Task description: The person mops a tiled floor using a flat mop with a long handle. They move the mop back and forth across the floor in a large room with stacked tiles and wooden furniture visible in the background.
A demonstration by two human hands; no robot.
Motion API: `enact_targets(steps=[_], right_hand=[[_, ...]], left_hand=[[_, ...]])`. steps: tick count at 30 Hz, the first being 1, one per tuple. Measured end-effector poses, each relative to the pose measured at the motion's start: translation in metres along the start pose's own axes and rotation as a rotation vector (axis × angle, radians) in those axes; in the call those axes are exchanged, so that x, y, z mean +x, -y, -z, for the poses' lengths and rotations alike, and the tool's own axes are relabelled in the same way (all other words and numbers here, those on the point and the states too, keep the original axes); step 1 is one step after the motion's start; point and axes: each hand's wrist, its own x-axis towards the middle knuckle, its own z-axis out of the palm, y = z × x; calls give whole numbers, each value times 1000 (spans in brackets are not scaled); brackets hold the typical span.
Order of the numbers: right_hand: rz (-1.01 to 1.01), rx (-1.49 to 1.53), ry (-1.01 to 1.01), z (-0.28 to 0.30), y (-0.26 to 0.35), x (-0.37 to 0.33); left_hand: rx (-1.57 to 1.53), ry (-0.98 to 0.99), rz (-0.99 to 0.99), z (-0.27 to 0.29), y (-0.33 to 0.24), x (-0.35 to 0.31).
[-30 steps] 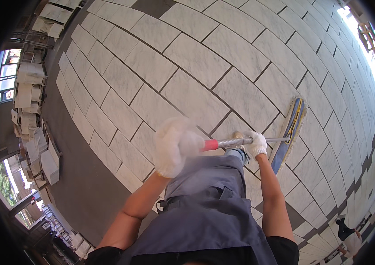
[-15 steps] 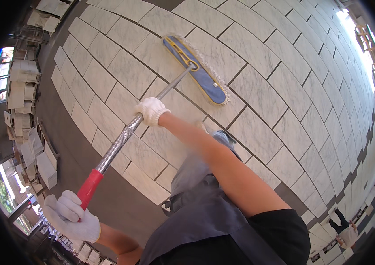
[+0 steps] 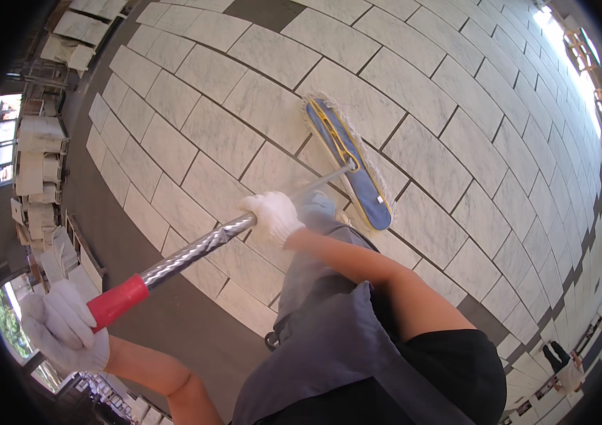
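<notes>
I hold a long-handled dust mop [image 3: 364,185] with both white-gloved hands. Its wide blue head, with a yellow frame and a pale fringe, lies flat on white marbled slabs [image 3: 223,131]. My right hand [image 3: 272,216] is wrapped round the patterned silver part of the pole [image 3: 198,249]. At the lower left, my left hand [image 3: 65,326] is closed on the red grip [image 3: 118,301] at the pole's end. The pole slants from lower left up to the head. Part of the thin shaft near my right hand is blurred.
Slabs lie in staggered rows with dark gaps, over a grey floor [image 3: 180,333]. A dark gap [image 3: 265,13] shows where one slab is absent. Stacked slabs [image 3: 40,145] line the left side. Another person [image 3: 563,365] is far off at lower right.
The mop head has moved right and nearer to me. My right hand has come right and closer, my left hand further left, and the pole lies flatter across the view.
</notes>
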Motion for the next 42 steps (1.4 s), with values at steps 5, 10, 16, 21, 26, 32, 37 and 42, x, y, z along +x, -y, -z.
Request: enact_targets(steps=[5, 10, 16, 21, 26, 32, 37, 42], right_hand=[[-330, -41, -290, 31, -70, -11], [-731, -220, -176, 51, -138, 0], [-778, -325, -310, 26, -162, 28], [-900, -317, -413, 9, -166, 56], [-997, -372, -473, -6, -151, 112], [-971, -430, -531, -63, -90, 269], [-597, -349, -684, -117, -16, 433], [-443, -236, -726, -132, 34, 557]], left_hand=[[-283, 288, 270, -31, 136, 71], [-275, 413, 520, -72, 228, 86], [-280, 494, 635, -46, 270, 105], [-187, 858, 181, -26, 307, 135], [38, 967, -14, 16, 334, 185], [-61, 798, 213, 129, 370, 288], [-238, 448, 659, 281, 364, 387], [-261, 449, 628, 370, 357, 467]])
